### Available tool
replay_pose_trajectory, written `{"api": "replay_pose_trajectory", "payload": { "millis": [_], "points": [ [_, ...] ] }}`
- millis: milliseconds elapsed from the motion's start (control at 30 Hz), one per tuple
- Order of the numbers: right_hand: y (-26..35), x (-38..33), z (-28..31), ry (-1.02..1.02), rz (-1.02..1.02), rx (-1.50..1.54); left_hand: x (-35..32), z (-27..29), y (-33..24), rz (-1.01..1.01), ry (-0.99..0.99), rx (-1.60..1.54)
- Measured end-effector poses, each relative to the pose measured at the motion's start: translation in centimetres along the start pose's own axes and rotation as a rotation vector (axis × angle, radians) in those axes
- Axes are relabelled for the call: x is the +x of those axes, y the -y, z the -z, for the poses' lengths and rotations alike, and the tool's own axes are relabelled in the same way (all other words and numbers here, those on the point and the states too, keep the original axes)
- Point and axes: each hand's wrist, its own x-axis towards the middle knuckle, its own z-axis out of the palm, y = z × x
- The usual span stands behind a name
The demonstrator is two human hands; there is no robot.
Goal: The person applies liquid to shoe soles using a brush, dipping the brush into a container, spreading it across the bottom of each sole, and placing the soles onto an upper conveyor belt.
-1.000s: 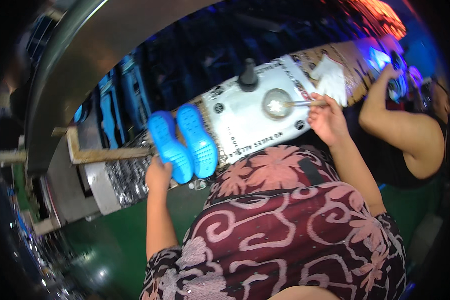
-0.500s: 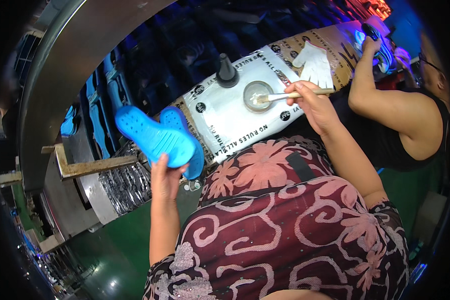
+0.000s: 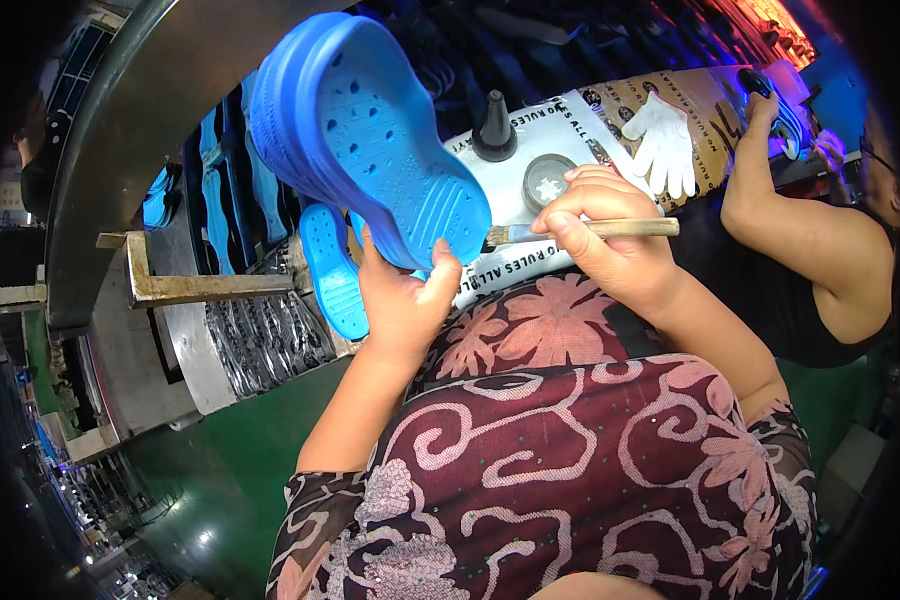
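Observation:
My left hand (image 3: 407, 295) is closed round the heel end of a blue shoe sole (image 3: 385, 130), thumb on its inner face. The sole is raised and tilted, showing small holes at the front and ridges near the heel. In my right hand (image 3: 615, 235) is a paintbrush (image 3: 653, 228) with a pale wooden handle. Its bristles are at the sole's heel edge; I cannot tell whether they touch. Beyond my right fingers a round, shallow dish (image 3: 547, 184) holds something whitish. A second blue sole (image 3: 332, 280) lies left of my left hand.
A black cone-shaped bottle (image 3: 494, 130) stands on the plastic-covered table (image 3: 518, 262). A white glove (image 3: 663, 145) lies farther right, near another person's bare arm (image 3: 805, 225). At left are a wooden frame (image 3: 205, 288), a curved metal panel (image 3: 160, 90) and rows of blue pieces (image 3: 213, 185).
The sole in my left hand has come up and right, its inner face turning toward me. The brush has left the dish and moved to the sole's heel edge.

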Motion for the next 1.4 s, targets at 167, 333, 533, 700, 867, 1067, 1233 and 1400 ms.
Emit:
{"api": "replay_pose_trajectory", "payload": {
  "millis": [167,333,533,700,867,1067,1233,1400],
  "points": [
    [-0.6,0.1,-1.0,-0.039,0.082,-0.074,-0.1,0.1,0.5,-0.102,-0.001,0.086],
    [-0.4,-0.1,-0.3,-0.035,0.092,-0.159,-0.1,0.4,0.4,-0.159,-0.016,0.068],
    [-0.5,0.2,-0.9,-0.076,0.145,-0.089,-0.2,0.3,0.6,-0.224,-0.009,0.134],
    [-0.5,0.2,-0.5,-0.041,0.189,-0.213,-0.4,0.4,1.0,-0.304,0.006,0.15],
    [0.0,0.1,-0.4,0.028,0.172,-0.201,-0.6,0.0,1.3,-0.314,-0.022,0.141],
    [-0.5,-0.3,-0.4,0.006,0.177,-0.212,-0.6,-0.3,2.0,-0.378,-0.048,0.106],
    [-0.3,-0.2,-0.9,-0.008,0.194,-0.182,-0.3,-0.5,2.0,-0.418,-0.037,0.139],
    [-0.7,-0.5,-0.5,-0.004,0.194,-0.2,-0.1,-0.6,3.0,-0.49,-0.111,0.172]
  ]
}}
